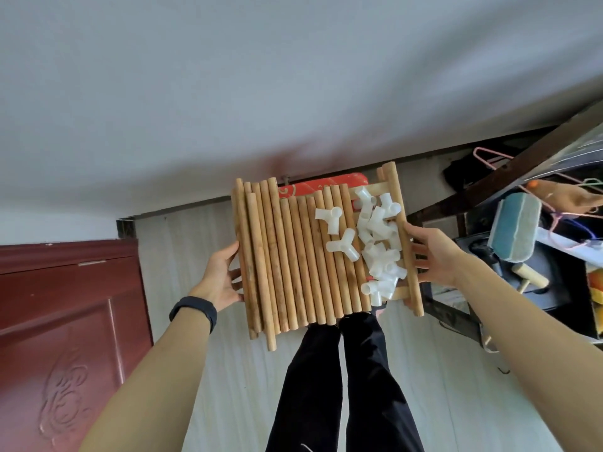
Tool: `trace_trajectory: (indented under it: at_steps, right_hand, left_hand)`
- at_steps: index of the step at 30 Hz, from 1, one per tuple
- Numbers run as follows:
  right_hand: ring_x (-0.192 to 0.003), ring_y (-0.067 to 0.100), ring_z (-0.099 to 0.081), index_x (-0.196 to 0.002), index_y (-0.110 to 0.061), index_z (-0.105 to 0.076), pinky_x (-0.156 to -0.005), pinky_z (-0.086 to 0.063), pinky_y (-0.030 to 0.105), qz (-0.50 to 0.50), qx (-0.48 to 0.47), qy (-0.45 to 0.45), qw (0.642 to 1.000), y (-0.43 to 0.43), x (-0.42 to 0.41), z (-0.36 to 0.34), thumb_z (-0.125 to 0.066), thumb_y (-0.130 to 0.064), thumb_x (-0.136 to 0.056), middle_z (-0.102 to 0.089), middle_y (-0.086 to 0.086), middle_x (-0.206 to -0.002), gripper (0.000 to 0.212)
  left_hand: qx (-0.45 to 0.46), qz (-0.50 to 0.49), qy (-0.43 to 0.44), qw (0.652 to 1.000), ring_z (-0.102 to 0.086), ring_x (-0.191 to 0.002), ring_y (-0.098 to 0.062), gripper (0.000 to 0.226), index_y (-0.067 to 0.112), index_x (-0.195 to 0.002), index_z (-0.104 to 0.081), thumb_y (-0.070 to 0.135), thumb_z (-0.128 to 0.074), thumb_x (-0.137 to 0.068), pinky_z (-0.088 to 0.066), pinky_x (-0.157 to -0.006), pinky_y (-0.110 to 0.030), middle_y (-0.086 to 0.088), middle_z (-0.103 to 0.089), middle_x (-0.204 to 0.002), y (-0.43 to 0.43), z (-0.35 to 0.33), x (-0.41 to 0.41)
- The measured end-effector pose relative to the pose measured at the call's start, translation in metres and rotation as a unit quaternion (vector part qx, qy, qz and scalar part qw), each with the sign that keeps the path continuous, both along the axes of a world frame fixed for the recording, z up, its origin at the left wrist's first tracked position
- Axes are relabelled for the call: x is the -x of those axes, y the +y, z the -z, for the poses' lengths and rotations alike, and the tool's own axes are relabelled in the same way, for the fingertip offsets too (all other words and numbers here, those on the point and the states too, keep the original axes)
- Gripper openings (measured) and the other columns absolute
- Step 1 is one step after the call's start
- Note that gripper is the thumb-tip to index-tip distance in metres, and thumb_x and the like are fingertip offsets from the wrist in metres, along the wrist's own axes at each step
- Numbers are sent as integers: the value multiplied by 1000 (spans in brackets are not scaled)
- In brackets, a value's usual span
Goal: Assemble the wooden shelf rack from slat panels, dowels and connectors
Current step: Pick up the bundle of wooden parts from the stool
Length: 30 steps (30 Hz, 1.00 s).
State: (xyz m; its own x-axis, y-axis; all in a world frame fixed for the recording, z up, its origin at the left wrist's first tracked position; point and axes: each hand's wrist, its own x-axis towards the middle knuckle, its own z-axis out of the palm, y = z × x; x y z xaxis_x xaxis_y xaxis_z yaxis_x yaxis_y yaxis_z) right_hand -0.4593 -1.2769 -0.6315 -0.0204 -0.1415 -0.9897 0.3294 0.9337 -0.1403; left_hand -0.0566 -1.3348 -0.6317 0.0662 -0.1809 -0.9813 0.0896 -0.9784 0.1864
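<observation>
Centre of frame: slat panel [395, 194] held level above floor, carried like tray.
- Loose dowels [287, 256] lie side by side across its left and middle.
- White three-way connectors [378, 243] piled at right, against side rail.
- Left hand [222, 278] grips left edge, thumb against outer dowel, fingers curled under. Black wristband [195, 309] on wrist.
- Right hand [434, 256] grips right rail, thumb on top, fingers wrapped beneath.
- Black trousers [342, 386] below.
- Red-brown door [65, 321] lower left.
- Hangers [489, 154] upper right.
</observation>
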Motion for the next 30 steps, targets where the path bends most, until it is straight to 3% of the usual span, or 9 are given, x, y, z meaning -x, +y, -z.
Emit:
trace_trajectory:
  at_steps: [4,8,11,13,16,21,25,27,30]
  right_hand:
    - [-121,37,-55,-128,-18,-61,-105,-43,63,22,22,3,1000,14,8,-55,-65,-52,-92,-60,8,-132,50]
    - [-118,37,-58,-128,-18,-60,-89,-51,56,76,55,13,996,42,22,-132,-67,-53,-89,-60,11,-133,53]
    - [-121,39,-57,-137,-19,-53,-104,-44,64,114,88,47,988,71,35,-194,-71,-56,-84,-59,12,-135,67]
    - [-116,39,-60,-136,-18,-56,-100,-48,62,146,114,73,980,98,44,-232,-74,-59,-78,-59,14,-134,73]
    - [-104,38,-68,-118,-17,-73,-89,-56,60,195,154,111,962,146,59,-281,-79,-65,-63,-68,17,-122,74]
    - [-98,39,-72,-111,-16,-77,-74,-60,52,266,182,158,934,243,87,-339,-87,-76,-45,-75,14,-110,91]
    - [-96,37,-75,-114,-14,-75,-79,-60,54,344,200,181,900,332,104,-362,-81,-75,-61,-75,13,-113,81]
    - [-94,37,-75,-110,-16,-77,-75,-60,51,378,199,190,884,374,111,-371,-76,-71,-71,-76,13,-111,67]
    - [-73,33,-76,-97,-14,-77,-63,-59,44,445,198,222,845,455,123,-384,-77,-65,-69,-78,12,-96,58]
  left_hand:
    - [18,27,14,999,-59,-115,-42,61,34,-133,-58,64,-65,-80,-51,-89,-65,-19,-61,-127,-14,-51,10]
    - [39,89,42,994,-60,-112,-43,61,34,-130,-58,64,-69,-78,-54,-81,-63,-20,-61,-125,-32,-127,28]
    - [54,149,62,985,-63,-107,-39,63,22,-120,-67,63,-75,-72,-56,-74,-59,-17,-65,-118,-49,-186,54]
    - [56,207,85,973,-64,-99,-35,70,16,-110,-72,67,-80,-62,-55,-76,-54,-14,-67,-105,-56,-221,78]
    - [93,298,113,943,-64,-92,-35,76,13,-106,-76,71,-83,-57,-57,-76,-52,-13,-72,-92,-68,-270,125]
    - [134,423,139,885,-60,-90,-33,72,22,-120,-71,67,-81,-65,-57,-75,-52,-15,-63,-105,-65,-340,230]
    - [149,517,156,829,-63,-98,-36,61,35,-123,-68,68,-74,-73,-57,-72,-55,-16,-62,-113,-24,-375,322]
    - [159,555,155,802,-63,-104,-39,70,31,-126,-65,70,-76,-69,-57,-76,-59,-19,-63,-116,5,-387,367]
    - [151,614,168,757,-63,-103,-42,75,20,-123,-66,70,-77,-69,-56,-79,-60,-17,-65,-107,70,-402,440]
